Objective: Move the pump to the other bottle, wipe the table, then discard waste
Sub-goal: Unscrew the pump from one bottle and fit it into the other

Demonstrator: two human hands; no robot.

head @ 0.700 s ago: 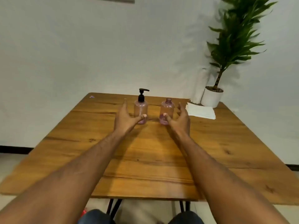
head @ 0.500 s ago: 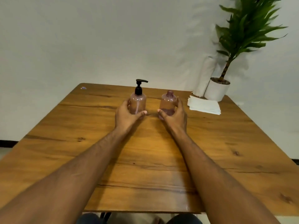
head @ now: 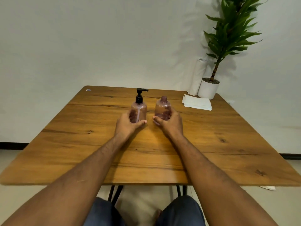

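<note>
Head view: left hand [head: 126,123] grips pump bottle [head: 139,111], right hand [head: 170,122] grips open bottle [head: 162,110]. Pump [head: 140,94] upright at 12 o'clock from left fingers, nearer left.

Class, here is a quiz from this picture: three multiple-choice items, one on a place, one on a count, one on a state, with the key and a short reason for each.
1. Where does the stack of white napkins lie?
A. at the table's far right corner, by the plant pot
B. between the two bottles
C. at the table's near edge

2. How many bottles stand on the table?
A. one
B. two
C. three

3. What state is the right-hand bottle's neck in?
A. fitted with a black pump
B. open, with no pump
C. closed with a white cap

Key:
1 A: the napkins lie beside the white plant pot.
2 B: the left hand grips the pump bottle, the right hand the other bottle.
3 B: its neck is bare; the black pump sits on the left bottle.
</note>
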